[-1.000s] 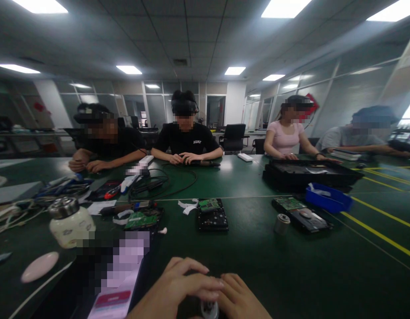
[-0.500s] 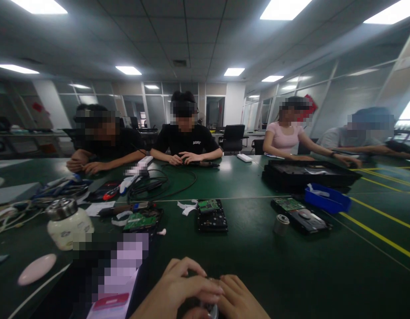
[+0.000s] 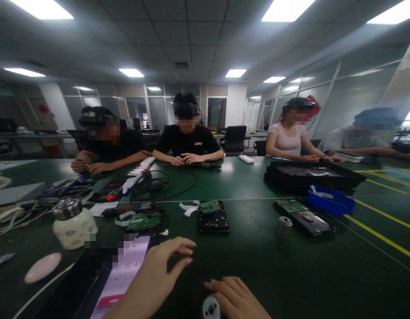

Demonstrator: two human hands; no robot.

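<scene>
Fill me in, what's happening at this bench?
The person's right hand rests on a small round metal part at the near edge of the green table. The left hand is lifted, fingers spread, near a phone. Circuit-board drives lie further out. Four other people sit across the table with their own items.

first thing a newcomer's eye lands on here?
Low in the view, the left hand hangs open with spread fingers beside a lit phone, and the right hand rests against a small metal disc. Beyond them, two opened hard drives lie on the green table.
</scene>
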